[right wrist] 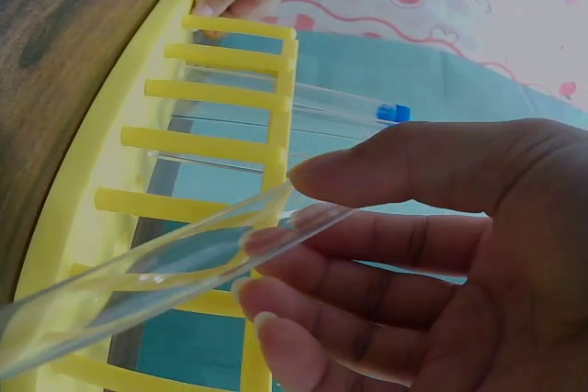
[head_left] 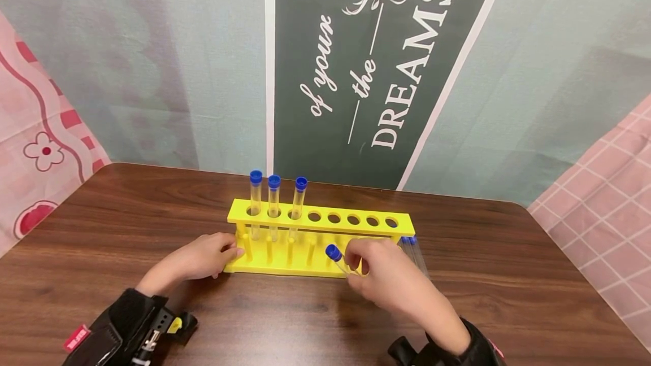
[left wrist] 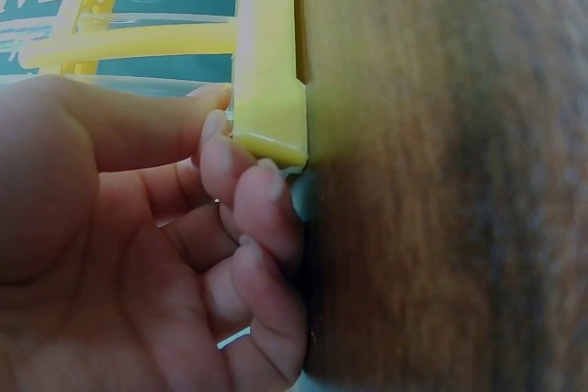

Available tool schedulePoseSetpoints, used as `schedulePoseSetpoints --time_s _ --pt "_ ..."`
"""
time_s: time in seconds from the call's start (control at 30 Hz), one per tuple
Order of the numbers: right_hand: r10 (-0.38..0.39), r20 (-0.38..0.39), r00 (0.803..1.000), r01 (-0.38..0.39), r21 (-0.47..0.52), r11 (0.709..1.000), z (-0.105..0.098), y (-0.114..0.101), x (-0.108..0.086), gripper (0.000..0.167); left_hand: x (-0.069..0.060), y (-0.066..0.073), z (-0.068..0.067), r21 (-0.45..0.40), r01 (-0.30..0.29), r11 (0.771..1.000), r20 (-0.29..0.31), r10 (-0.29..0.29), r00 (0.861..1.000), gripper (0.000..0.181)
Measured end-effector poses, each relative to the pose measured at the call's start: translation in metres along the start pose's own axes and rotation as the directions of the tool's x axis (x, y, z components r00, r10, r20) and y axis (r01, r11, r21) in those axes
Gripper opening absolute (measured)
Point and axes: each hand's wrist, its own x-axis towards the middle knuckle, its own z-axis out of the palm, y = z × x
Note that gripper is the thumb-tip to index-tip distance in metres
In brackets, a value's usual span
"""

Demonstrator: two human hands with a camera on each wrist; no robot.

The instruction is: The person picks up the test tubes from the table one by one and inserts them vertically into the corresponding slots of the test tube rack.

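A yellow rack [head_left: 320, 217] holds three clear tubes with blue caps [head_left: 274, 182] in its left holes. At the rack's left end, the left hand [head_left: 205, 256] grips the base between thumb and fingers; in the left wrist view that hand [left wrist: 184, 218] pinches the base's corner [left wrist: 273, 140]. The right hand [head_left: 389, 273] pinches another tube, its blue cap [head_left: 333, 252] tilted up to the left in front of the rack. In the right wrist view the right hand [right wrist: 395, 245] holds this clear tube [right wrist: 175, 273] slantwise between thumb and fingers, beside the rack's pegs [right wrist: 216, 140].
More blue-capped tubes [head_left: 414, 250] lie on the brown table [head_left: 508, 275] just beyond the rack's right end. Behind the table hangs a cloth [head_left: 229, 72] with a dark printed panel; pink patterned cloth [head_left: 610, 213] stands at both sides.
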Motion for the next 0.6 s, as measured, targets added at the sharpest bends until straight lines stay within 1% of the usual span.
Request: schedulePoseSetpoints --time_s 0.17,0.23,0.33,0.6 --pt "-0.052 -0.042 0.998 0.052 0.002 0.999 -0.0031 0.0037 -0.0026 0.012 0.0005 0.0000 -0.0002 0.002 -0.003 1.000 0.001 0.003 1.000 0.025" --pt "-0.059 -0.057 0.997 0.059 0.003 0.998 -0.0041 0.0047 -0.0030 0.014 0.0004 -0.0002 -0.0002 0.002 -0.007 1.000 -0.001 0.007 1.000 0.025" --pt "-0.055 -0.075 0.996 0.056 0.008 0.998 -0.0052 0.0055 -0.0029 0.015 -0.0004 -0.0009 0.0002 0.001 -0.016 1.000 -0.002 0.016 1.000 0.025" --pt "-0.031 -0.095 0.995 0.033 0.021 0.999 -0.0090 0.0076 -0.0022 0.015 0.0008 0.0001 0.0002 0.002 0.009 1.000 -0.004 -0.009 1.000 0.025"
